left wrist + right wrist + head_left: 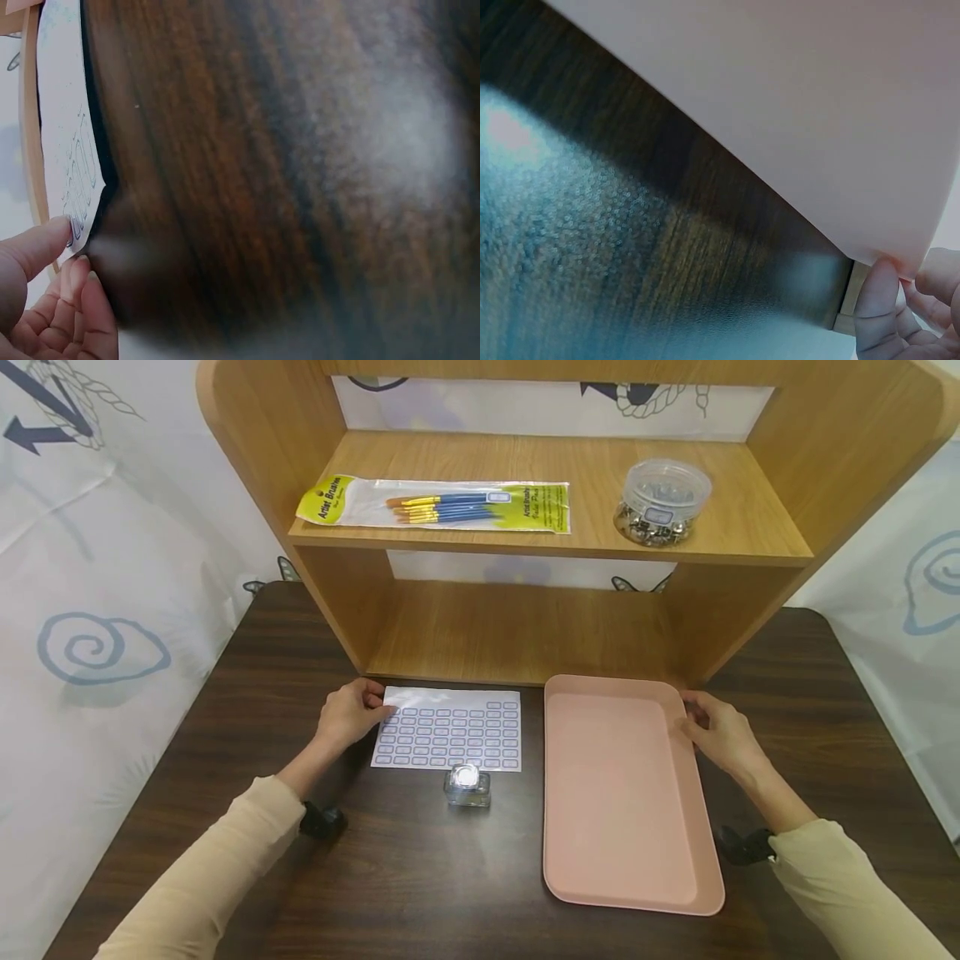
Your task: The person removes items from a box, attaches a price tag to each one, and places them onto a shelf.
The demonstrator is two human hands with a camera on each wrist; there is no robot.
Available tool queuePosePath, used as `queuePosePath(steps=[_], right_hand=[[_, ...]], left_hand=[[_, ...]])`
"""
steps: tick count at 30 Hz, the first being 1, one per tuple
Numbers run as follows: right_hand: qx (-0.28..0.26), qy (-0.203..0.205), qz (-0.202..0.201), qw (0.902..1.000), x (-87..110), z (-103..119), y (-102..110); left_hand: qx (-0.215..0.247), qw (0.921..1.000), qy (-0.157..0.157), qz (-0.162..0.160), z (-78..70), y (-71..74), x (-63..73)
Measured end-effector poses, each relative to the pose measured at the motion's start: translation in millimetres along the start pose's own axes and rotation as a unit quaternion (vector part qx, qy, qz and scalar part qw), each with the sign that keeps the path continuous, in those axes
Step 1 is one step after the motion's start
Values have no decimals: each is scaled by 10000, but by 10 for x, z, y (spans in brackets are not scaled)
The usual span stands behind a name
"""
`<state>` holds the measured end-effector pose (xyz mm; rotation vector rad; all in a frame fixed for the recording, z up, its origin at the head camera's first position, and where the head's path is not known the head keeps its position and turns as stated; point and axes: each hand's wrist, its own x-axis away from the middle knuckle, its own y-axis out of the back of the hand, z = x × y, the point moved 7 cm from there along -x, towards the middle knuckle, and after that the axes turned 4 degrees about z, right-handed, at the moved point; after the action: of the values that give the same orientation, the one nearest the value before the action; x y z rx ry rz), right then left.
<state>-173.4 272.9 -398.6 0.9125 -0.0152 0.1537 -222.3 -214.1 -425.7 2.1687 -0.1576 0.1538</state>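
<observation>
My left hand (351, 713) pinches the left edge of a white sheet of blue-bordered label stickers (450, 727), thumb on top and fingers beneath. Its top row lacks most labels. In the left wrist view the sheet (67, 112) is seen edge-on, its corner between thumb and fingertips. On the right, my right hand (718, 731) pinches the rim of a pink tray (615, 793) near its far right corner. The right wrist view shows that tray (817, 112) from the side, thumb and fingers at its corner. A small clear glass jar (467, 785) stands at the sheet's near edge.
Behind is a wooden shelf (525, 635). Its upper board carries a packet of artist brushes (442, 506) and a clear round jar of metal pieces (660, 506), both labelled. Everything rests on a dark wooden table (420, 885); patterned white cloth (97, 552) hangs around.
</observation>
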Motion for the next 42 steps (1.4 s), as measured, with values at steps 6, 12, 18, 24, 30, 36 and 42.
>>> queuePosePath(steps=[6, 12, 18, 24, 30, 36, 42], right_hand=[[-124, -55, 142, 9998, 0, 7, -7], [-109, -154, 213, 9996, 5, -3, -15], [-67, -158, 253, 9995, 4, -9, -13], [-68, -141, 108, 9998, 27, 21, 70], [-330, 208, -935, 9949, 37, 288, 283], [-2094, 386, -413, 9762, -59, 825, 43], [-3636, -296, 797, 9277, -198, 1330, -527]], left_hand=[[-85, 9999, 104, -68, 1, -9, 10], [-86, 9998, 177, -43, 9, -20, 9], [-65, 9998, 187, -41, 23, -41, 8], [-69, 10000, 23, -50, 2, -36, 11], [-99, 9998, -89, -135, -8, -20, 18], [-91, 9997, -157, -159, -24, -26, 29], [-84, 9996, -191, -208, -31, -25, 29]])
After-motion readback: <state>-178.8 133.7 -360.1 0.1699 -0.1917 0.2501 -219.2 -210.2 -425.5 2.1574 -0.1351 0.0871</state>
